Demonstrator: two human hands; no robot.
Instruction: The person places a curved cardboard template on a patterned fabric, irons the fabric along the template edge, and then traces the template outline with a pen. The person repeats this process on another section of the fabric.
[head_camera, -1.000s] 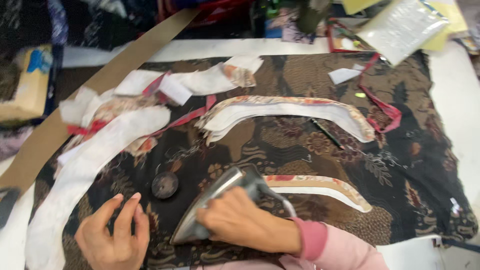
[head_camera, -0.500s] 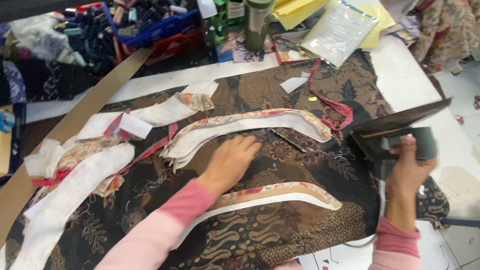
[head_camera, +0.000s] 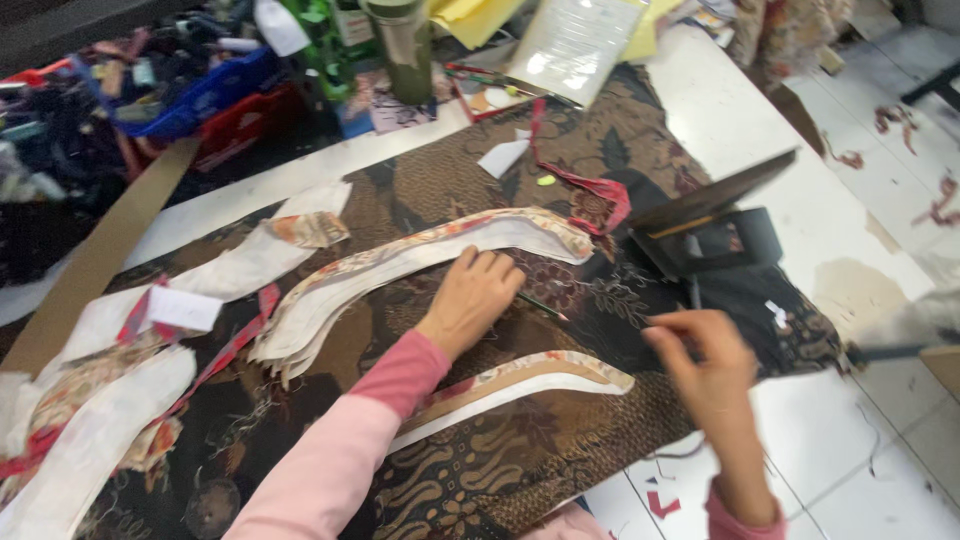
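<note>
My left hand (head_camera: 475, 295) lies on the dark batik cloth (head_camera: 480, 470), its fingertips touching the lower edge of a stack of curved white and floral fabric pieces (head_camera: 400, 262). My right hand (head_camera: 705, 360) hovers empty with fingers loosely apart, just below a dark iron (head_camera: 705, 235) that stands tilted up at the cloth's right side. A single curved strip (head_camera: 520, 385) lies between my two arms. A thin pencil (head_camera: 540, 305) rests beside my left hand.
More white and floral pieces (head_camera: 110, 420) and a red strip (head_camera: 585, 185) lie on the cloth. A long brown cardboard strip (head_camera: 95, 260), crates of clutter (head_camera: 210, 95), a green bottle (head_camera: 405, 50) and a plastic bag (head_camera: 575, 40) line the back. White tabletop (head_camera: 850, 440) shows at right.
My right hand carried the iron from the curved strip to the right, stood it up and let go. My left hand moved up to the fabric stack.
</note>
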